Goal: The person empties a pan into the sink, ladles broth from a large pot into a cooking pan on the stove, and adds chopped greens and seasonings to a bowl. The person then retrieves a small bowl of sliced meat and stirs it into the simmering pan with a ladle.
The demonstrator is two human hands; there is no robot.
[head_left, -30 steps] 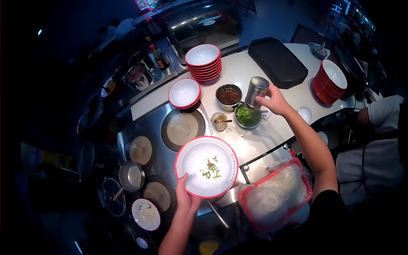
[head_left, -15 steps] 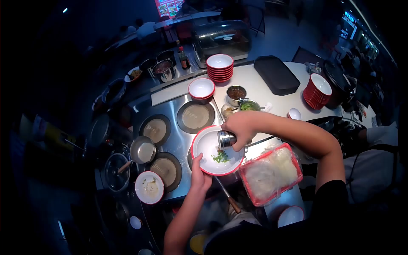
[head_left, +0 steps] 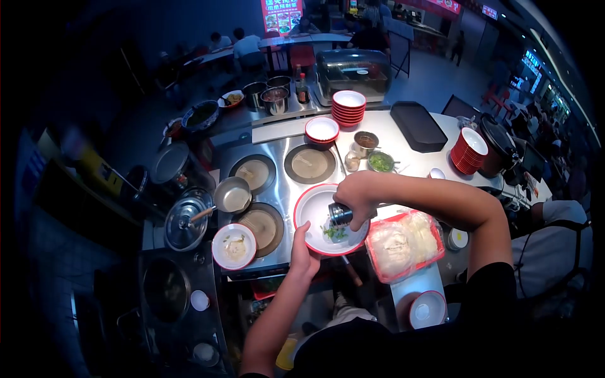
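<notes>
My left hand (head_left: pixel 304 257) grips the near-left edge of a white bowl with a red rim (head_left: pixel 313 208), its thumb over the rim. Chopped green herbs (head_left: pixel 334 233) lie in the bottom of this bowl. Above them, my right hand (head_left: pixel 358 194) is wrapped round a small metal shaker (head_left: pixel 341 214), tilted mouth-down into the bowl. Whether anything falls from it is too small to tell. Beyond my right hand stand a glass jar (head_left: pixel 352 162), a metal tub of chopped greens (head_left: pixel 380 162) and a metal pot of dark sauce (head_left: pixel 365 142).
Round hot plates (head_left: pixel 309 164) are set in the steel cooktop. At left are a saucepan (head_left: pixel 232 194) and a bowl with pale contents (head_left: pixel 234 246). Right of the held bowl sits a plastic-wrapped red tray of dough (head_left: pixel 405 246). Bowl stacks (head_left: pixel 348 116) and a black tray (head_left: pixel 418 128) stand farther back.
My view has shifted, so the counter appears lower and more to the right. Both hands keep their hold on the bowl and the shaker, and the shaker stays tilted over the herbs.
</notes>
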